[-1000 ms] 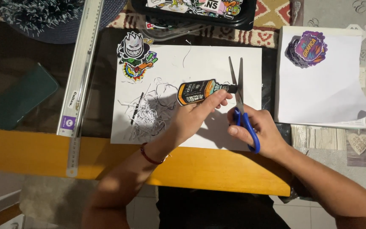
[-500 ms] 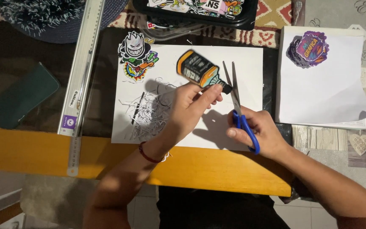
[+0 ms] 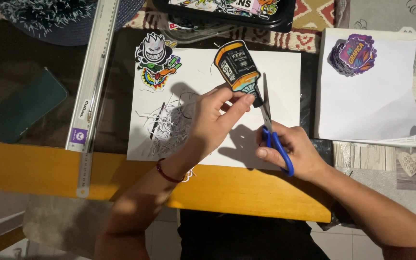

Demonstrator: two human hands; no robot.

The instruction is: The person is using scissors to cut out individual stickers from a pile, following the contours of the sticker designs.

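White sheet (image 3: 285, 67): left hand (image 3: 213, 120) has raised bottle sticker (image 3: 237, 71); right hand (image 3: 290, 151) grips scissors (image 3: 271, 126).

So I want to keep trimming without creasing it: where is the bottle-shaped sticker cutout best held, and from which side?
Hold the bottle-shaped sticker cutout at its narrow lower neck end, coming from the left, as the left hand does now. The scissors in the right hand stand along its right edge, so a grip there probably keeps fingers away from the blades while the wide body points up and away.
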